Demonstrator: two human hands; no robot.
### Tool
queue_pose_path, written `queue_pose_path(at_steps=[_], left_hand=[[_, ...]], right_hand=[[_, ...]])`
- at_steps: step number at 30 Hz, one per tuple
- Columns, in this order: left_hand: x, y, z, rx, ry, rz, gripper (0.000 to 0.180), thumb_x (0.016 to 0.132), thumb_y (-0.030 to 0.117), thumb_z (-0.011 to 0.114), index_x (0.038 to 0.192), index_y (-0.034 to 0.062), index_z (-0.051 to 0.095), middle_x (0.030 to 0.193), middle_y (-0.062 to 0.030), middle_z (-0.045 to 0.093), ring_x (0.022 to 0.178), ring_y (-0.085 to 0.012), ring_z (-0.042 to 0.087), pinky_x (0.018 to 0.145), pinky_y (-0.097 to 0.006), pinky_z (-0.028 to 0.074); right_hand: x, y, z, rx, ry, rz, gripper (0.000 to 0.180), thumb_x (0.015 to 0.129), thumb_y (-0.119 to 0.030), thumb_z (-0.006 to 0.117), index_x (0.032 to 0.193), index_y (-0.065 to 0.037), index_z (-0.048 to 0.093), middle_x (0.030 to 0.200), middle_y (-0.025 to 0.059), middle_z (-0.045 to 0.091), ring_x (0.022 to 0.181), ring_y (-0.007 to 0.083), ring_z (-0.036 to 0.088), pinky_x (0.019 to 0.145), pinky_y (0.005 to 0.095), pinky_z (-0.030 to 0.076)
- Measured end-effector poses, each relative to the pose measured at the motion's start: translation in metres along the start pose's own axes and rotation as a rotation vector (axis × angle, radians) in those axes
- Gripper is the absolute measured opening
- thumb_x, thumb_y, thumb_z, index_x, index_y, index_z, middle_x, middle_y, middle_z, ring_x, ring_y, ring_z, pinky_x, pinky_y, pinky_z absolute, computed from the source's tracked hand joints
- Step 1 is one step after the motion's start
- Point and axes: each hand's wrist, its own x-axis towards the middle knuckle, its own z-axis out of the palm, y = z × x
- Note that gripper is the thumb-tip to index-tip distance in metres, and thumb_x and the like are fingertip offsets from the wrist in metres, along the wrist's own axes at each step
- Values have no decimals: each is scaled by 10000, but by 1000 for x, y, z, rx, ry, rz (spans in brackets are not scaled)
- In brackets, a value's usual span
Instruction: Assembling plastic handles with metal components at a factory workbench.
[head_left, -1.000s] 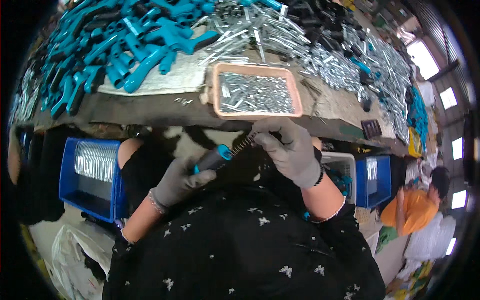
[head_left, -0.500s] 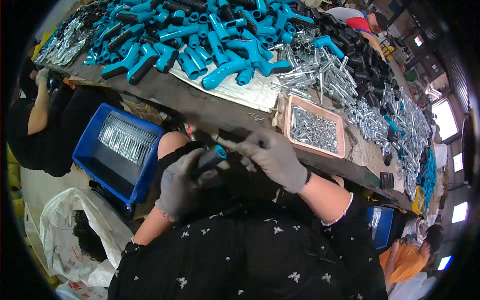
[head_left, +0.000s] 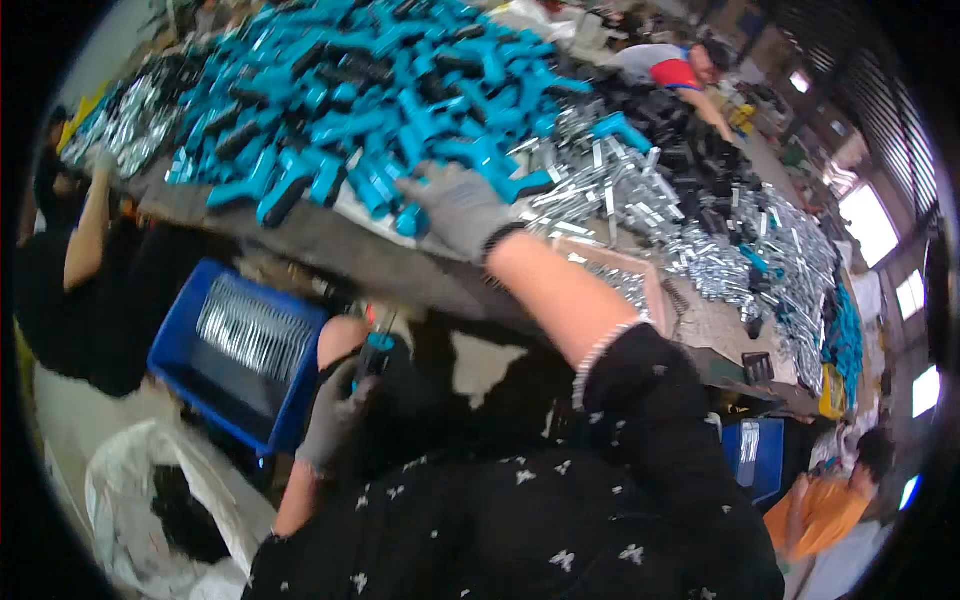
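My left hand [head_left: 338, 415], in a grey work glove, is closed around a small black-and-teal handle [head_left: 378, 345] beside my knee. A thin rod seems to stick up from its teal end; blur hides the detail. My gloved right hand [head_left: 462, 210] reaches across to the near edge of a heap of teal-and-black plastic tool housings [head_left: 350, 125]. Its fingers are apart and lie against a teal tubular housing [head_left: 412, 220]; no firm grip shows.
A pink tray [head_left: 645, 285] of small metal parts lies partly behind my right forearm. Metal tubes [head_left: 600, 190] and black parts [head_left: 690, 145] are heaped to the right. A blue bin [head_left: 255, 420] and a white sack [head_left: 120, 470] stand at left. Co-workers sit nearby.
My right hand has left the handle in front of me and moved up and left to the teal housings. The left hand has lowered slightly, still holding the handle.
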Motion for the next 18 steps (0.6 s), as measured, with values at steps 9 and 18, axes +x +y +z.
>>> queue_pose_path(at_steps=[9, 18], left_hand=[[0, -16, 10, -90, -5, 46, 344, 953, 178, 618, 1234, -19, 606, 1064, -66, 655, 977, -162, 588, 884, -309, 468], [-5, 42, 53, -159, -231, -28, 348, 959, 236, 646, 1214, 8, 585, 853, 35, 557, 753, -50, 501, 666, -214, 413]], right_hand=[[12, 21, -1, -159, -46, 67, 474, 774, -263, 759, 1194, -112, 596, 1151, 163, 640, 940, 323, 705, 757, 434, 568], [-145, 11, -93, 995, 325, 376, 527, 845, -27, 768, 1319, -26, 535, 1090, 79, 676, 993, 146, 657, 861, 324, 568]])
